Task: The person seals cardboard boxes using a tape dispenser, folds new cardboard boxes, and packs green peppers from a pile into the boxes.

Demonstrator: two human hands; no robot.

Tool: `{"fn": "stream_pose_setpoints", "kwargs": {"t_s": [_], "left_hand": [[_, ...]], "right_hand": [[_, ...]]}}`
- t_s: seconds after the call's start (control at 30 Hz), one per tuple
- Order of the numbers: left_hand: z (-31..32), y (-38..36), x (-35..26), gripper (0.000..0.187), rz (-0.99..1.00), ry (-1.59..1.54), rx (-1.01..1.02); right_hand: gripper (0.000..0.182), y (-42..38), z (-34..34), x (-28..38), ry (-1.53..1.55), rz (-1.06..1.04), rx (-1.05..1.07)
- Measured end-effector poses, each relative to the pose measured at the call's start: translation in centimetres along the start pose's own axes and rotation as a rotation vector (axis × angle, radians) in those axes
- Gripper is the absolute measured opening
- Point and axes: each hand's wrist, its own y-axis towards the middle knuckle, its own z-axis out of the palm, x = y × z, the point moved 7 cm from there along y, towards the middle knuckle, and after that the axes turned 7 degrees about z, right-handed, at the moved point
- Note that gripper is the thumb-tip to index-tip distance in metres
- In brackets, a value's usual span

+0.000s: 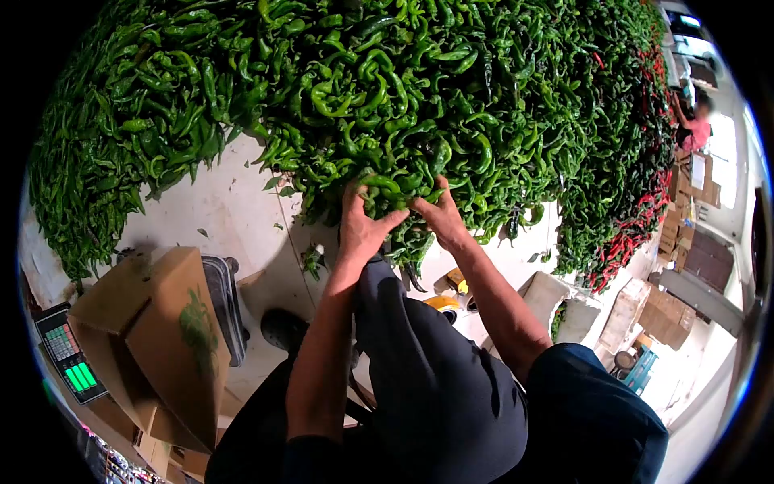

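Note:
A large heap of long green chili peppers (451, 105) spreads in front of me across the floor. At its near edge, my left hand (364, 229) curls its fingers around several green peppers (387, 187), with the thumb stretched toward the right. Close beside it, my right hand (443, 216) grips the same bunch from the other side. The two thumbs nearly meet below the peppers. Some of my fingertips are hidden among the peppers.
An opened cardboard box (165, 323) stands at the left by a scale with a lit green display (72, 355). Red peppers (621, 250) lie along the heap's right edge. A person in pink (695, 129) is at the far right, near stacked cardboard (673, 234).

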Motion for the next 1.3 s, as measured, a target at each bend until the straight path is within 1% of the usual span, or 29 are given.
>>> {"fn": "stream_pose_setpoints", "kwargs": {"t_s": [0.03, 0.07, 0.17, 0.2, 0.3, 0.33, 0.43, 0.47, 0.57, 0.6, 0.7, 0.73, 0.83, 0.93, 1.03, 1.1, 1.13, 1.2, 1.23, 1.3], "left_hand": [[-0.3, 0.3, 0.4, 0.087, -0.059, -0.001, -0.041], [-0.3, 0.7, 0.1, 0.09, -0.012, -0.052, -0.027], [0.5, 1.8, 0.4, 0.088, -0.032, 0.062, 0.043], [0.8, 1.7, 0.3, 0.079, -0.071, 0.107, 0.058], [1.2, 0.7, 0.2, 0.07, 0.006, 0.135, 0.01], [1.0, 0.2, -0.4, 0.06, 0.068, 0.133, -0.022], [0.4, -1.1, -1.5, 0.052, 0.09, -0.007, -0.041], [0.1, -1.5, -2.0, 0.051, 0.08, -0.012, -0.033], [-0.6, -2.1, -4.1, 0.048, 0.072, -0.019, -0.006], [-1.0, -2.2, -5.2, 0.046, 0.093, 0.01, -0.029], [-2.0, -2.5, -7.8, 0.046, 0.058, -0.014, 0.008], [-2.3, -2.6, -8.4, 0.047, 0.079, -0.01, 0.006], [-4.0, -3.0, -13.1, 0.049, 0.254, -0.044, -0.033], [-6.0, -3.1, -17.2, 0.052, 0.354, -0.05, -0.077], [-9.5, -3.9, -23.7, 0.052, 0.52, 0.053, -0.093], [-11.8, -4.9, -26.9, 0.057, 0.722, 0.216, -0.096], [-13.4, -5.1, -28.1, 0.058, 0.692, 0.144, -0.109], [-16.9, -6.1, -30.9, 0.059, 0.639, 0.05, -0.139], [-19.0, -7.2, -33.2, 0.058, 0.69, 0.074, -0.187], [-23.1, -10.0, -37.5, 0.054, 0.709, 0.251, -0.257]], "right_hand": [[0.085, 0.5, -0.1, 0.2, -0.029, 0.012, 0.007], [0.086, 0.9, -0.2, 0.3, -0.056, 0.022, 0.01], [0.083, 1.2, -0.4, 0.5, 0.056, 0.069, -0.029], [0.078, 1.5, -0.4, 0.5, 0.069, 0.061, -0.018], [0.075, 1.2, -0.4, 0.4, 0.05, 0.0, -0.038], [0.072, 0.7, -0.3, 0.6, 0.033, -0.022, -0.017], [0.07, -1.1, 0.2, 0.9, 0.046, -0.113, 0.019], [0.065, -1.8, 0.2, 1.0, 0.056, -0.112, 0.031], [0.061, -3.5, 0.6, 2.3, 0.114, -0.308, 0.079], [0.057, -4.7, 1.0, 3.2, 0.158, -0.301, 0.072], [0.056, -7.0, 1.5, 4.8, 0.124, -0.303, 0.071], [0.055, -8.2, 1.9, 5.7, 0.134, -0.371, 0.058], [0.055, -11.6, 2.8, 8.3, 0.164, -0.44, 0.099], [0.058, -15.1, 4.1, 11.1, 0.151, -0.571, 0.076], [0.057, -19.8, 6.7, 15.0, 0.187, -0.69, 0.1], [0.056, -22.7, 8.8, 17.2, 0.224, -0.747, 0.153], [0.056, -24.4, 10.1, 18.4, 0.21, -0.821, 0.165], [0.053, -27.9, 13.0, 20.4, 0.222, -0.89, 0.234], [0.052, -29.6, 14.6, 21.3, 0.208, -0.942, 0.258], [0.049, -32.8, 18.3, 22.7, 0.185, -0.993, 0.282]]}}
